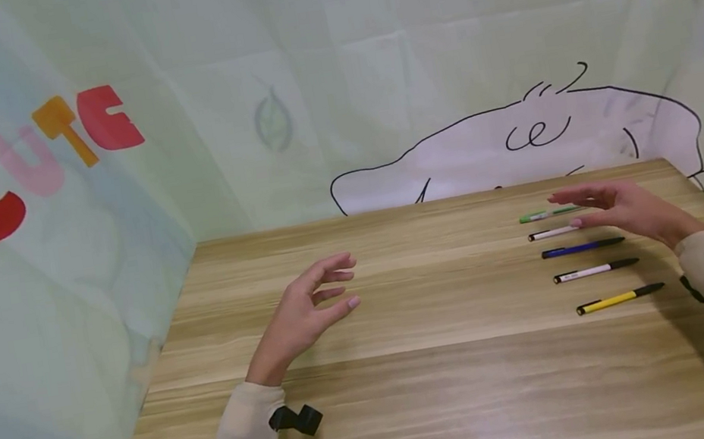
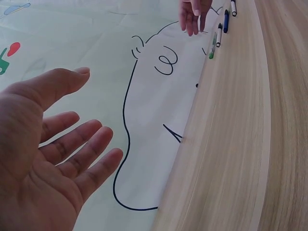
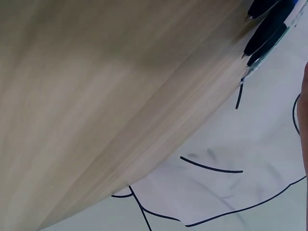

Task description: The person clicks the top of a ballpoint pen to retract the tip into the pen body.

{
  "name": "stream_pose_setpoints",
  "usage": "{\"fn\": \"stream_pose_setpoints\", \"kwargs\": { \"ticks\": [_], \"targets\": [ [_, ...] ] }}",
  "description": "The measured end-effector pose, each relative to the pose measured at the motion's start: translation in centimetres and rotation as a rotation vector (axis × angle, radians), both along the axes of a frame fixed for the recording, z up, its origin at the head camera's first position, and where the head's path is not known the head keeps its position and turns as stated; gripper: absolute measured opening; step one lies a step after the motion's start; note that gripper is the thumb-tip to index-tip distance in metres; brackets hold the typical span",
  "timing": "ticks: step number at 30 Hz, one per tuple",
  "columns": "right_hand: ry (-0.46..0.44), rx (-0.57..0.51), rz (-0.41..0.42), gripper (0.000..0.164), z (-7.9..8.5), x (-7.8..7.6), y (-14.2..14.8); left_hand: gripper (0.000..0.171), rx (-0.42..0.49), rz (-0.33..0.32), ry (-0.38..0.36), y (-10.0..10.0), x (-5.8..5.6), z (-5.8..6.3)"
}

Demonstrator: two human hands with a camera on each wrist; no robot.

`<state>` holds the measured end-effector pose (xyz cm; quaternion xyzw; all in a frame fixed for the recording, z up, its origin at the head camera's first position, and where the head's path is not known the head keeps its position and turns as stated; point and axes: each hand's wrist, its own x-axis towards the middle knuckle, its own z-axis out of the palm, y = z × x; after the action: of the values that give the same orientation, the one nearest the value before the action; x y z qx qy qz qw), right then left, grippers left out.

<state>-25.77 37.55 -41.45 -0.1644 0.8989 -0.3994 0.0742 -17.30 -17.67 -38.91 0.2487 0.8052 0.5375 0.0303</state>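
At the right of the table lie several pens in a column, seen in the head view: a green pen (image 1: 534,217), a white pen (image 1: 544,235), a blue pen (image 1: 578,248), another white pen (image 1: 588,272) and a yellow pen (image 1: 617,299). My right hand (image 1: 626,207) hovers over the right ends of the two farthest pens, fingers loosely bent and holding nothing; it partly hides them. Over the table's left half, my left hand (image 1: 307,307) is raised, palm inward, with fingers relaxed and apart. Dark pen tips (image 3: 264,33) show in the right wrist view.
The wooden table (image 1: 421,393) reaches a printed cloth backdrop (image 1: 267,33) at its far edge and left side. Black wrist mounts, such as the left one (image 1: 297,418), stick out from the sleeves.
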Motion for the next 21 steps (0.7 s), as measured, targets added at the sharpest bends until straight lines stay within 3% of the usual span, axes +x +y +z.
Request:
{"fn": "stream_pose_setpoints", "kwargs": {
  "ticks": [21],
  "targets": [
    [-0.036, 0.071, 0.011, 0.048, -1.3, -3.0, 0.3, 0.057, 0.003, -0.016, -0.002, 0.2, 0.0, -0.1]
  ]
}}
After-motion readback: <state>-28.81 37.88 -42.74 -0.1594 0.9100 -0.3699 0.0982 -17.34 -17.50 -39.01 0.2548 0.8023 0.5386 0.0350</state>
